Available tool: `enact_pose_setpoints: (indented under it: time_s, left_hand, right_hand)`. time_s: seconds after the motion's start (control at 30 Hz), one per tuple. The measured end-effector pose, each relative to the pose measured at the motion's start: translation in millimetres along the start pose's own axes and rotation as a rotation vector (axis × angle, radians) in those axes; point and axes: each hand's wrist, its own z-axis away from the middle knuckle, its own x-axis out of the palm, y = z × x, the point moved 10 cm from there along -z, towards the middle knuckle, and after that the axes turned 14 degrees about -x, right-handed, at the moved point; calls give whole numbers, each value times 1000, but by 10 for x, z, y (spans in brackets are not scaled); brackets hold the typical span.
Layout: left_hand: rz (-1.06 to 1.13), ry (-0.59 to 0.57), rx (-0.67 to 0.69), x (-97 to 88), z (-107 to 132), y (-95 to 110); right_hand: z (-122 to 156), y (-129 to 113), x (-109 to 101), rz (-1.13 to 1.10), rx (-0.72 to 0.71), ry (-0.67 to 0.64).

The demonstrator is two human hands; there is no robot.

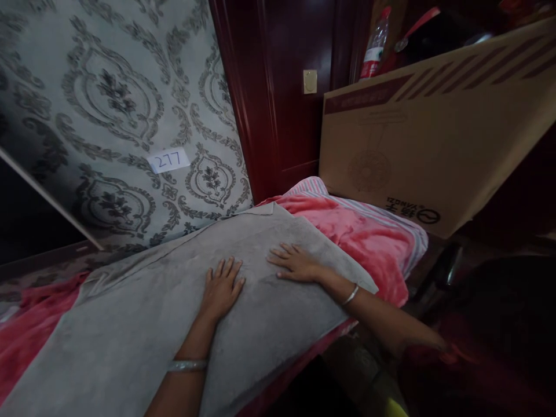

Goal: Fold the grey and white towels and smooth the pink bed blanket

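A grey soft cloth (143,324), like a blanket or large towel, is spread nearly flat in front of me. My left hand (221,289) rests palm down near its middle, fingers spread. To the right, my right hand (297,264) also lies flat on the cloth, its fingers stretched out to the left. Neither hand holds anything. A fold runs along the cloth's far edge, by the wall. Beneath the cloth, a pink-red blanket (369,231) shows at the right, the far left and along the near edge.
Patterned wallpaper (117,98) with a paper label (168,160) reading 277 borders the far side. A large cardboard box (434,133) stands at the right, with a red-capped bottle (376,46) behind it. A striped cloth (414,229) lies under the pink-red blanket.
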Motion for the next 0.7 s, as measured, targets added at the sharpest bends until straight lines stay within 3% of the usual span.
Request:
enact_pose_setpoints:
  time_s: [0.27, 0.4, 0.57, 0.63, 0.7]
  left_hand:
    - [54, 6, 28, -35, 53, 24]
    - [76, -20, 68, -67, 84, 80]
    - [81, -157, 185, 25, 220, 352]
    - [93, -214, 255, 53, 451, 511]
    - [155, -265, 375, 15, 843, 693]
  right_hand:
    - [882, -1013, 216, -123, -151, 45]
    - [1144, -1307, 232, -268, -211, 83]
    - [974, -1115, -110, -375, -207, 291]
    - [763, -948, -237, -338, -176, 367]
    - [497, -818, -282, -294, -149, 391]
